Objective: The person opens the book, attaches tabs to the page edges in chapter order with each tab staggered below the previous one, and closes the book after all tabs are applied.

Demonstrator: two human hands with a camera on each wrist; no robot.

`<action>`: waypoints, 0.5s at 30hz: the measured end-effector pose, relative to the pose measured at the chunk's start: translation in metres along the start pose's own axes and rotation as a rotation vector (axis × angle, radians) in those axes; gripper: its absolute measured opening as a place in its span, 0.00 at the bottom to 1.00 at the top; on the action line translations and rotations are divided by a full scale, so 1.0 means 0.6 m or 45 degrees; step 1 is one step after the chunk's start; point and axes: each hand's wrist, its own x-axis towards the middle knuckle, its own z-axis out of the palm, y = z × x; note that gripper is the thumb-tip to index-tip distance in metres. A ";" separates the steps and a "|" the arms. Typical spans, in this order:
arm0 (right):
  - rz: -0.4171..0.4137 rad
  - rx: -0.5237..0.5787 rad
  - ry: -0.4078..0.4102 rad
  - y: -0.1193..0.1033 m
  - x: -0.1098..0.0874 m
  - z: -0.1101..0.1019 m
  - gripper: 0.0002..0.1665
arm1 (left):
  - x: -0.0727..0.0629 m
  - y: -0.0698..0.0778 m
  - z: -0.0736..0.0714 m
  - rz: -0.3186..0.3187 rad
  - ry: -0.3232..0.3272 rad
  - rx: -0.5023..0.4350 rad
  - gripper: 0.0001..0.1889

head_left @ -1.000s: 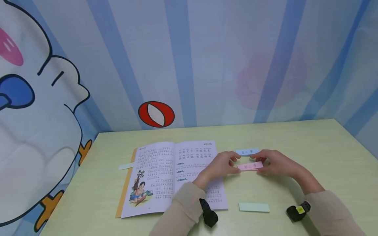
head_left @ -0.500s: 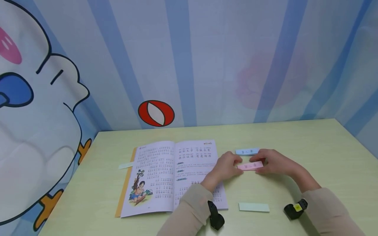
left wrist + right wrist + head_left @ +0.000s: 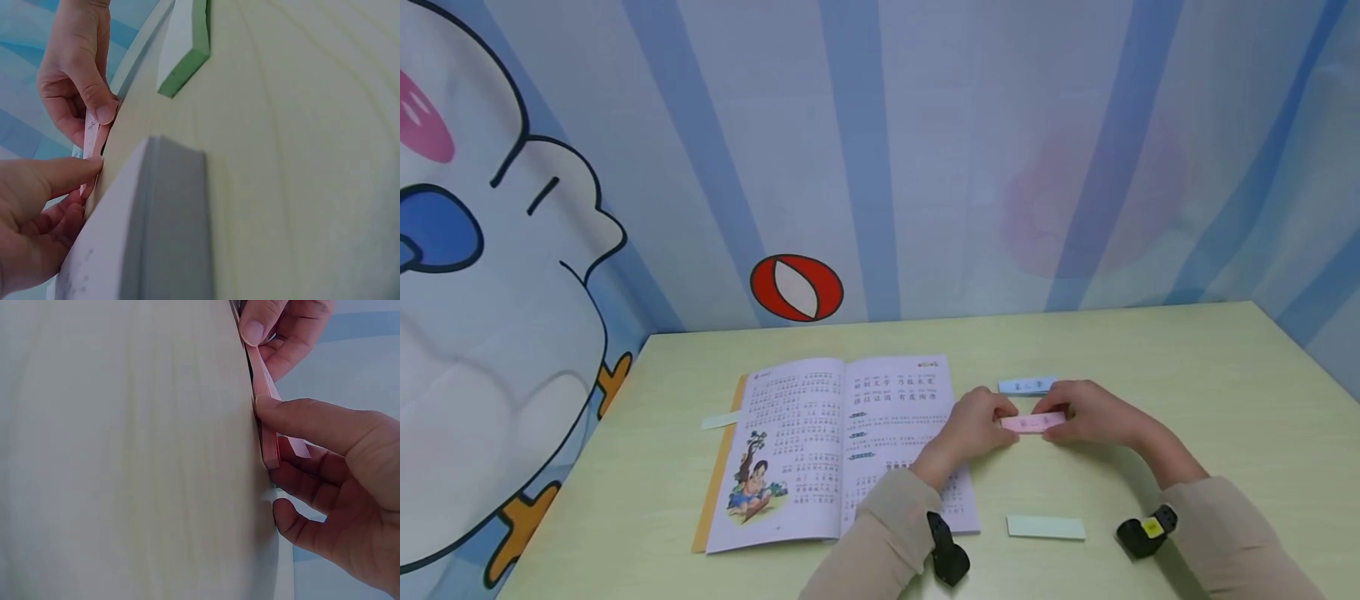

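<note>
Both hands hold a pink pad of paper strips (image 3: 1032, 423) with handwriting on top, right of the open book. My left hand (image 3: 973, 423) pinches its left end between thumb and fingers. At the other end, my right hand (image 3: 1093, 412) grips it the same way. Seen from the right wrist, the pad's top sheet (image 3: 300, 448) stands away from the thicker stack (image 3: 269, 447) at the right-hand end. Just behind the hands lies a blue pad (image 3: 1027, 385) with writing. A pale green pad (image 3: 1045, 527) lies nearer the front.
The open book (image 3: 895, 387), with text and a picture, lies left of the hands; my left forearm crosses its right page. A pale green strip (image 3: 721, 422) sticks out from its left edge. A striped curtain (image 3: 955, 167) rises behind the table (image 3: 1187, 367).
My left hand has moved slightly right along the pink pad, and its forearm followed. My right hand has shifted a little left. The pad stays between them; the book and other pads have not moved.
</note>
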 end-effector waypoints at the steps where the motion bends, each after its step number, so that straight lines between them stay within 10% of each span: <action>1: 0.001 0.003 -0.003 0.000 0.000 0.000 0.12 | 0.000 0.000 0.000 -0.001 0.000 -0.003 0.12; 15: 0.011 0.021 0.007 -0.007 -0.002 -0.002 0.13 | -0.003 0.002 -0.005 0.010 -0.020 -0.029 0.08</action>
